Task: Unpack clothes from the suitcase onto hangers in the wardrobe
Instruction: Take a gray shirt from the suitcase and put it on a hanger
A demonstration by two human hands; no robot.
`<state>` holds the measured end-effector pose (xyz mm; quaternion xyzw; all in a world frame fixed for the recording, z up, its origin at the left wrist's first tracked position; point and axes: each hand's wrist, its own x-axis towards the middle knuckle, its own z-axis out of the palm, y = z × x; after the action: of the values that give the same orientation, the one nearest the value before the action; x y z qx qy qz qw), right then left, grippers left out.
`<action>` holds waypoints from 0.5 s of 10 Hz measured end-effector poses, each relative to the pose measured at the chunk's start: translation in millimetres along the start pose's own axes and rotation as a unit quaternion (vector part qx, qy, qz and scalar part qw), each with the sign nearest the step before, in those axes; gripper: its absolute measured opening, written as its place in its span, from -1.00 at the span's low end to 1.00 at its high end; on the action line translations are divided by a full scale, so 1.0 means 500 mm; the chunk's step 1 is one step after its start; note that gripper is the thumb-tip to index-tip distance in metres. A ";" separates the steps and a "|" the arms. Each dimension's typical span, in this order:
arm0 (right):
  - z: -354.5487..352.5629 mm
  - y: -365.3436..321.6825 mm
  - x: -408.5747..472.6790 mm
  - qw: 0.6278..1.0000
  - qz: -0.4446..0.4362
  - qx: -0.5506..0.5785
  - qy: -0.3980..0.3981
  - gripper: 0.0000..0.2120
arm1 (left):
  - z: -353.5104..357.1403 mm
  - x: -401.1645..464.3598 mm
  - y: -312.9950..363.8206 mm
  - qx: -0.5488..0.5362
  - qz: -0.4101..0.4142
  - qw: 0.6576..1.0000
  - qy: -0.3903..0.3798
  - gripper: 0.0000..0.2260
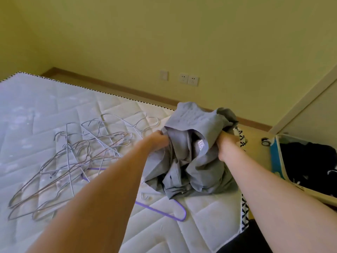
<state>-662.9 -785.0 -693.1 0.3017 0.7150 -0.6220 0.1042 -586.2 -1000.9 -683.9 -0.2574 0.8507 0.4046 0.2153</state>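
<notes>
Fig.: early stage of unpacking, head view. Left hand (160, 141) and right hand (226, 143) each grip a bunched edge of a grey garment (189, 157), fingers curled into the cloth; its lower folds rest crumpled on the bare mattress (54, 99), near the right edge. The garment is out of the suitcase (284, 161) but not yet on a hanger. A tangle of wire hangers (73, 161) lies on the mattress to the left, w/ nothing hung on any; a purple hanger (164, 212) lies just beside and partly under the garment. The suitcase sits open on the floor at right, w/ dark clothes (310, 161) inside, so more items remain. Wardrobe interior not in view; the pale panel at far right may be its door. Est. progress: one item in hand; threading a hanger, hanging, and the rest of the case are left.
</notes>
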 end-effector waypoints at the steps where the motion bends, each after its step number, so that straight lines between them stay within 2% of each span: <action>1: 0.006 -0.035 -0.100 0.990 -0.072 -0.107 0.059 -0.17 | 0.016 0.022 -0.060 0.207 -0.079 0.975 0.020 -0.48; 2: 0.020 -0.010 -0.122 0.885 -0.300 -0.337 0.116 -0.20 | 0.041 0.020 -0.108 0.230 -0.062 0.971 -0.004 -0.51; 3: 0.039 0.028 -0.113 0.710 -0.458 -0.533 0.042 -0.36 | 0.045 0.021 -0.144 0.218 -0.014 0.976 0.006 -0.47; 4: 0.072 0.047 -0.123 0.652 -0.408 -0.635 -0.068 -0.24 | 0.037 0.017 -0.174 0.195 -0.025 0.977 0.087 -0.48; 5: 0.091 0.068 -0.122 0.628 -0.350 -0.686 -0.113 -0.12 | 0.029 0.022 -0.208 0.277 -0.059 0.954 0.097 -0.54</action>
<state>-605.7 -845.1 -698.6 -0.2024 0.9694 0.0295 0.1357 -528.8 -1048.3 -758.6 -0.2751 0.9295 0.1128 0.2184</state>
